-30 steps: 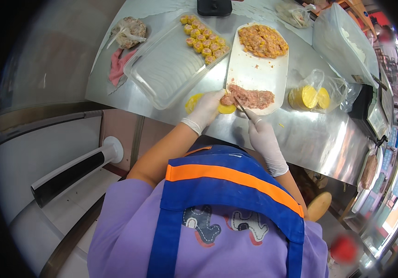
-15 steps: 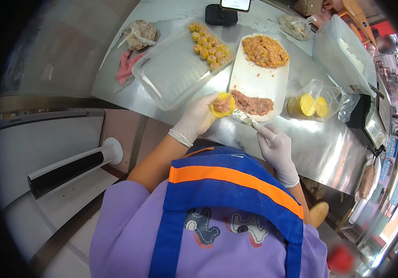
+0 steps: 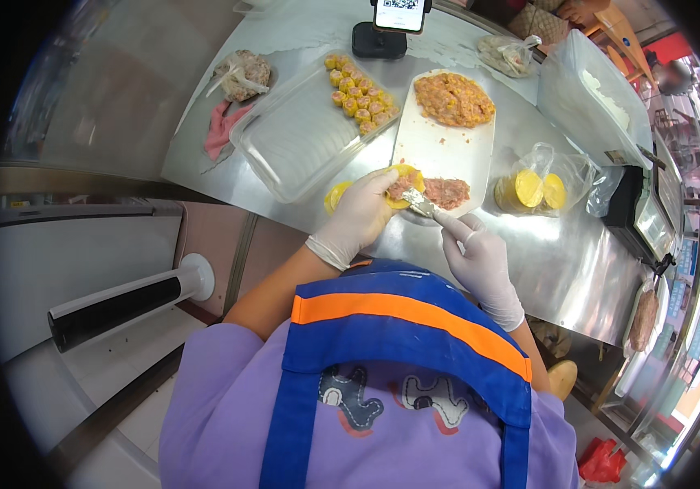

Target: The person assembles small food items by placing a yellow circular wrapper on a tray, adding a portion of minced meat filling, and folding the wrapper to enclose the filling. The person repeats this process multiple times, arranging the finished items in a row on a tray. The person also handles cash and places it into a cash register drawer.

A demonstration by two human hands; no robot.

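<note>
My gloved left hand point(image 3: 358, 215) is closed on the edge of a round yellow dumpling wrapper point(image 3: 416, 177), with pink minced meat in its middle. In my gloved right hand point(image 3: 481, 261) is a small metal spatula point(image 3: 420, 203), its smeared blade against the meat on the wrapper. Beside them, a strip of pink minced meat point(image 3: 448, 193) lies at the near end of a white tray point(image 3: 440, 155). A chunky orange filling point(image 3: 454, 99) is heaped at its far end. More yellow wrappers point(image 3: 334, 196) show partly behind my left hand.
Left of the tray, a clear plastic container point(image 3: 289, 147) holds rows of yellow dumplings point(image 3: 364, 96). Bagged yellow wrappers point(image 3: 528, 188) lie at right, near a scale point(image 3: 660, 220). A phone on a stand point(image 3: 378, 41), a pink cloth point(image 3: 221, 129) and a large clear bin point(image 3: 586, 90) are farther off.
My left hand has brought the wrapper right, over part of the meat strip. The spatula blade has come onto the wrapper's meat. Yellow wrappers now show left of my hand. The view has shifted slightly.
</note>
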